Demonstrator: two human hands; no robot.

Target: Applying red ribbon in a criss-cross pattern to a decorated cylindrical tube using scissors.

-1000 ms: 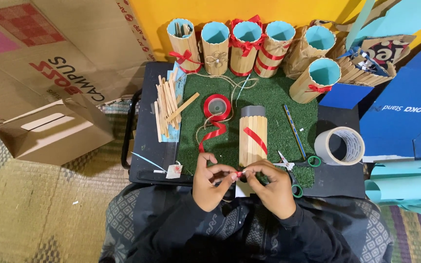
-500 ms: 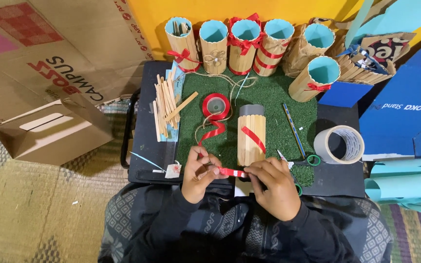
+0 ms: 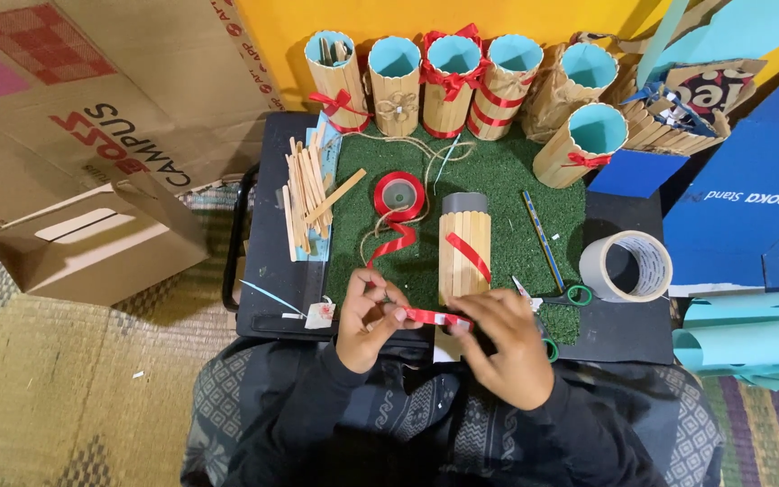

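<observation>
My left hand (image 3: 367,320) and my right hand (image 3: 502,338) pinch the two ends of a short red ribbon strip (image 3: 430,316), stretched level between them over the near edge of a green mat (image 3: 507,203). Just beyond my hands a wooden-stick cylinder holder (image 3: 464,243) lies on its side on the mat, with a red ribbon band across it. A red ribbon spool (image 3: 398,194) sits to its left, and a loose tail of ribbon curls toward my left hand.
Several finished stick holders with blue insides (image 3: 453,77) stand along the back. Loose wooden sticks (image 3: 304,194), scissors (image 3: 552,296), a pencil (image 3: 541,236) and a tape roll (image 3: 626,266) lie on the black table (image 3: 268,289). Cardboard boxes (image 3: 92,239) left, blue paper rolls (image 3: 750,338) right.
My hands have moved apart, drawing the red ribbon strip out longer between them. The holder and spool have stayed put.
</observation>
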